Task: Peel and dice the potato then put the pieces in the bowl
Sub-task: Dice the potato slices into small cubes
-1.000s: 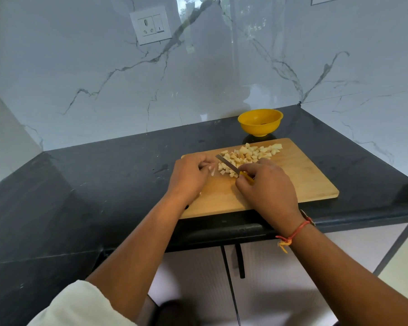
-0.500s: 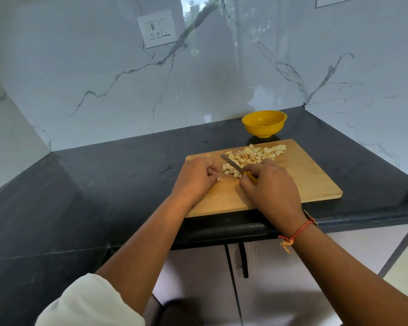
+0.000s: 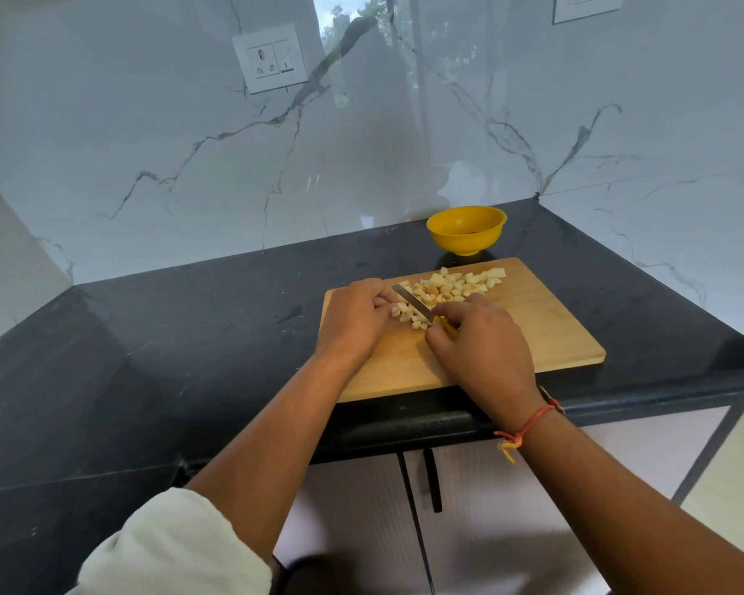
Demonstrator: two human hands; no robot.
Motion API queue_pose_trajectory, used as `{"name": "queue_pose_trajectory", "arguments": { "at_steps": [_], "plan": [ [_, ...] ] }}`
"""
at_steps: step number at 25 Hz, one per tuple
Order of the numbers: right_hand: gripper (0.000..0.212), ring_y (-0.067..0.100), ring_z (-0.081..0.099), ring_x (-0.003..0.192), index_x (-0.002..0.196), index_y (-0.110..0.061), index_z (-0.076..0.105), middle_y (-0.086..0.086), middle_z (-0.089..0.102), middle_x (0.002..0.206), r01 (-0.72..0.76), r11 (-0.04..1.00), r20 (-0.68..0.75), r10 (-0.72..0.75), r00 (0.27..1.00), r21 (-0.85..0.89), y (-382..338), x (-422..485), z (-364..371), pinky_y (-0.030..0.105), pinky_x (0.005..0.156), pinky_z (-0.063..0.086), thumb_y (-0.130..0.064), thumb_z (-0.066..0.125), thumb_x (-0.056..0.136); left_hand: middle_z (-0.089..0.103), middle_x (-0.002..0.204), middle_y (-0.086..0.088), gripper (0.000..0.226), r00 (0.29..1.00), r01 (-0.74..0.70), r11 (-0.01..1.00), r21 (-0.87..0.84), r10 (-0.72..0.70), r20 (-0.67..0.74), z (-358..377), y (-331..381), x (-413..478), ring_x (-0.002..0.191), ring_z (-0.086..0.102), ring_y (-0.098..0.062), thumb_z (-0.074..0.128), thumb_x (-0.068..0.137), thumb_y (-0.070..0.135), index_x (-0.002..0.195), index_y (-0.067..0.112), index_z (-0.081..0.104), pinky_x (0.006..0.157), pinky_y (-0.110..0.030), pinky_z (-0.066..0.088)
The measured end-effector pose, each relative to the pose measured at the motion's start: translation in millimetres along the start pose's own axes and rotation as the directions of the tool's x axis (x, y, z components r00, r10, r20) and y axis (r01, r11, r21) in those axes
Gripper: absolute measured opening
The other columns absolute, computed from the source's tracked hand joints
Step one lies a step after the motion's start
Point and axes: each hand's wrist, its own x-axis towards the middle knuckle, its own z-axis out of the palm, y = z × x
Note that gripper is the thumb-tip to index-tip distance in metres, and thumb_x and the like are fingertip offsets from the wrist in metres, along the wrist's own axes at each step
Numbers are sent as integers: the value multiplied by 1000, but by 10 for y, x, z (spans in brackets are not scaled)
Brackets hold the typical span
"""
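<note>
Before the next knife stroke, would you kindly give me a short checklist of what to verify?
1. Grip: the right hand holds the knife by its handle: ok.
2. Clearance: fingers of the left hand clear of the blade: cannot tell; they curl right beside it.
3. Pieces: potato pieces all on the cutting board: ok.
4. Support: cutting board wholly on the counter: ok.
5. Target: bowl upright, just beyond the board: ok.
</note>
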Motion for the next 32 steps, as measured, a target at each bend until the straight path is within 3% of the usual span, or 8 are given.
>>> {"name": "queue_pose_trajectory", "arguments": {
  "at_steps": [3, 6, 8, 11, 19, 22, 27, 32],
  "plan": [
    [29, 9, 53, 79, 118, -30, 70, -9, 53, 95, 44, 999, 45, -42, 998, -24, -12, -5, 17, 29, 66, 54, -38, 58, 93, 68, 96, 14, 13, 993, 108, 994, -24, -109, -45, -229, -119, -63, 91, 62, -2, 63, 96, 18, 98, 29, 71, 80, -20, 48],
    [28, 8, 53, 80, 117, -31, 70, -10, 53, 96, 87, 995, 78, -84, 993, -39, -24, -15, 27, 28, 68, 54, -39, 58, 93, 61, 96, 17, 5, 967, 214, 965, 151, -231, 108, -443, -226, -123, 94, 58, -5, 69, 92, 33, 96, 31, 69, 77, -23, 43],
    [29, 8, 53, 81, 118, -31, 70, -10, 53, 97, 106, 993, 89, -101, 991, -47, -21, -18, 30, 28, 68, 54, -39, 58, 93, 59, 98, 15, 23, 933, 231, 945, 231, -283, 223, -491, -221, -170, 94, 56, -7, 72, 87, 42, 104, 26, 71, 81, -27, 45],
    [32, 7, 54, 82, 121, -31, 69, -10, 54, 99, 125, 991, 109, -119, 987, -54, -25, -25, 34, 29, 70, 55, -40, 57, 93, 66, 108, 7, 35, 924, 218, 943, 251, -282, 259, -475, -181, -192, 98, 60, -11, 75, 85, 40, 114, 21, 70, 89, -29, 50],
    [33, 8, 53, 80, 123, -32, 67, -10, 52, 97, 117, 991, 118, -109, 987, -70, -39, -31, 29, 29, 68, 55, -41, 56, 94, 68, 101, 12, 25, 970, 139, 980, 139, -163, 178, -347, -199, -205, 90, 61, -1, 72, 88, 14, 109, 27, 71, 84, -19, 49],
    [36, 8, 51, 78, 130, -35, 63, -10, 50, 95, 114, 990, 128, -103, 986, -86, -63, -28, 17, 25, 65, 52, -41, 56, 95, 69, 100, 13, 23, 988, 105, 991, 77, -113, 108, -259, -203, -232, 89, 61, 1, 71, 89, 14, 109, 26, 72, 87, -19, 51],
    [35, 5, 45, 75, 128, -37, 64, -11, 45, 92, 72, 991, 104, -61, 993, -111, -135, -154, -6, 17, 54, 33, -37, 57, 94, 71, 103, 8, 21, 998, 59, 996, 62, -58, -7, -112, -225, -270, 94, 64, -5, 74, 88, 27, 109, 21, 73, 87, -23, 52],
    [26, 7, 45, 74, 117, -34, 70, -9, 44, 89, 89, 985, 115, -71, 991, -151, -212, -238, -11, 20, 57, 35, -36, 57, 94, 73, 99, 6, 20, 997, 50, 998, 23, -48, -56, -43, -240, -235, 89, 64, -4, 77, 86, 28, 103, 19, 75, 85, -24, 54]
  ]
}}
